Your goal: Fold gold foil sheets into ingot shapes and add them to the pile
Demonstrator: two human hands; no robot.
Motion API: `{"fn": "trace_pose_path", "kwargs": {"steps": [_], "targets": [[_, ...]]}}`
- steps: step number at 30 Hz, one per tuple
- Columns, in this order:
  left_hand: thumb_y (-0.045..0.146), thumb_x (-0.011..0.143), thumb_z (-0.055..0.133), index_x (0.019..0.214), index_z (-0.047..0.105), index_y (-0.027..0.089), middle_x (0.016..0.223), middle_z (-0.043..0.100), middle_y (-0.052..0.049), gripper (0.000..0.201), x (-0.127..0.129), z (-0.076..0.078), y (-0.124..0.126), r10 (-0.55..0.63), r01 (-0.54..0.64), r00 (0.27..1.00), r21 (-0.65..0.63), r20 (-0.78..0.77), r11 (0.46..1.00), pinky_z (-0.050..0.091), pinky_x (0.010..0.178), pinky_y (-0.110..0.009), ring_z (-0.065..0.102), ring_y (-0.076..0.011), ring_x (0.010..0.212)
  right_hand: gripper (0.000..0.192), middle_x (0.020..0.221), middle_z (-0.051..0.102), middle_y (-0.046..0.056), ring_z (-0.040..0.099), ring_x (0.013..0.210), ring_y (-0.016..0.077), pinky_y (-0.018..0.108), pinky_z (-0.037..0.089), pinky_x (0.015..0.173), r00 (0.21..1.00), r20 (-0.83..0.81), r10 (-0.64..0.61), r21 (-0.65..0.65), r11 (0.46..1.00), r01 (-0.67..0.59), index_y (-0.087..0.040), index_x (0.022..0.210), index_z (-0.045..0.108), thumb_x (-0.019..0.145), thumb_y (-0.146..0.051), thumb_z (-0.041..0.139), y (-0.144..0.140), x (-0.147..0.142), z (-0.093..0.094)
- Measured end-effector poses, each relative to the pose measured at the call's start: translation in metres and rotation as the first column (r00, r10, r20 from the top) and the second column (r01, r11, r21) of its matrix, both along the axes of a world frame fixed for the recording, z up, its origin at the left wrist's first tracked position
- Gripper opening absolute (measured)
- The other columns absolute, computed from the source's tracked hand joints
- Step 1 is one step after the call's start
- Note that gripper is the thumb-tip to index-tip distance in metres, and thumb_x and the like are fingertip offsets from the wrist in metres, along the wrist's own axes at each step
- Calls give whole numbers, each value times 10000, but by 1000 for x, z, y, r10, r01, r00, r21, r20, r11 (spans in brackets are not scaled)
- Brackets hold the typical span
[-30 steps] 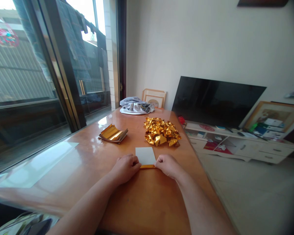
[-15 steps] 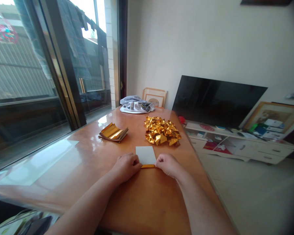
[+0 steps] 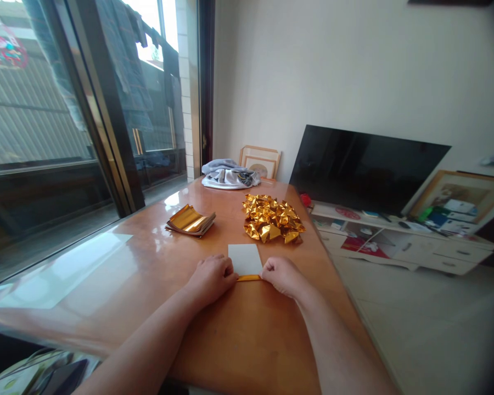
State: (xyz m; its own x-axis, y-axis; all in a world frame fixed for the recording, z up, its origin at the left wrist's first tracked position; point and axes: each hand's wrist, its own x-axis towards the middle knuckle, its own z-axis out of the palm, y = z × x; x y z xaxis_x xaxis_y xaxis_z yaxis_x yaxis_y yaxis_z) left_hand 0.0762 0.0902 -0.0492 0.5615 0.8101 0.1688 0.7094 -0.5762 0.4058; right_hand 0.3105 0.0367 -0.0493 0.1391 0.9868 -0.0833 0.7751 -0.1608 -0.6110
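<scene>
A sheet of gold foil paper (image 3: 244, 259) lies pale side up on the table, its near edge folded over into a narrow gold strip. My left hand (image 3: 215, 277) is closed at the strip's left end, thumb and fingers pinching the paper. At the other end my right hand (image 3: 284, 276) pinches the right corner, fingers curled in. Beyond my left hand sits a stack of gold foil sheets (image 3: 191, 220), curling upward. A heap of folded gold paper pieces (image 3: 272, 218) rests past the sheet, slightly to the right.
The glossy wooden table (image 3: 247, 334) runs away from me. Bundled cloth (image 3: 229, 175) and picture frames (image 3: 260, 159) are at its far end. A television (image 3: 366, 170) stands on a low white cabinet (image 3: 407, 247) to the right. Sliding glass doors (image 3: 107, 109) line the left.
Both hands keep their pinch on the folded edge. The gold strip looks slightly narrower; otherwise the view has only shifted a little.
</scene>
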Motion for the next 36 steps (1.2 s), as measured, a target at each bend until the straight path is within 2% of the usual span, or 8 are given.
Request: {"fn": "trace_pose_path", "kwargs": {"steps": [6, 10, 13, 18, 21, 25, 31, 36], "targets": [[331, 850, 590, 733, 570, 215, 811, 602, -14, 166, 0, -3, 1, -4, 4, 1000, 30, 0, 1000, 344, 653, -280, 553, -179, 745, 171, 672, 649, -9, 522, 624, 117, 229, 263, 528, 1000, 17, 16, 12, 1000, -16, -174, 689, 657, 806, -294, 625, 0, 1, -1], [310, 860, 588, 747, 566, 216, 827, 604, -22, 149, 1, 2, -3, -5, 7, 999, 60, -32, 998, 354, 665, -287, 557, -191, 768, 161, 714, 675, -4, 543, 646, 125, 229, 274, 527, 1000, 27, 10, 25, 1000, -11, -184, 724, 668, 805, -320, 636, -2, 1, 0], [279, 851, 606, 841, 595, 222, 890, 617, -37, 58, 1, 7, -7, -16, 20, 999, 106, -42, 994, 385, 728, -307, 567, -216, 848, 151, 734, 689, -2, 558, 653, 129, 230, 275, 525, 999, 40, 0, 27, 1000, -1, -190, 749, 672, 804, -328, 640, -1, 0, -1], [165, 879, 565, 997, 651, 249, 1021, 614, -55, 168, 7, 17, -19, -163, 172, 985, 188, -64, 967, 407, 858, -340, 548, -237, 988, 122, 740, 701, 0, 572, 660, 136, 234, 276, 534, 997, 72, -11, 26, 1000, 9, -196, 755, 678, 782, -315, 664, -1, -1, -1], [185, 955, 505, 1050, 698, 287, 996, 592, -53, 238, 13, 20, -24, -262, 281, 957, 181, -123, 943, 411, 860, -330, 540, -226, 969, 113, 754, 707, 1, 576, 675, 140, 235, 274, 540, 996, 91, -16, 32, 999, 14, -199, 748, 677, 780, -306, 662, -1, -1, 1], [221, 989, 492, 1157, 710, 346, 977, 575, -38, 302, 16, 21, -24, -330, 356, 928, 152, -175, 922, 405, 827, -306, 531, -212, 939, 108, 760, 711, 10, 571, 674, 142, 240, 265, 540, 995, 103, -16, 29, 999, 13, -194, 749, 686, 785, -292, 655, -2, -2, 2], [253, 1026, 431, 1113, 747, 351, 922, 567, -45, 342, 16, 22, -21, -369, 392, 913, 126, -175, 911, 382, 797, -298, 523, -223, 928, 99, 715, 695, 8, 550, 642, 140, 245, 269, 545, 996, 91, -14, 14, 1000, 13, -184, 744, 691, 786, -268, 662, 0, -3, 3], [219, 1007, 432, 1097, 749, 332, 926, 571, -51, 348, 16, 24, -21, -378, 397, 910, 97, -170, 913, 380, 806, -302, 518, -230, 926, 154, 725, 687, -7, 562, 662, 128, 229, 292, 546, 999, 49, -21, 12, 1000, 21, -179, 746, 675, 842, -256, 583, -1, 2, 7]]}}
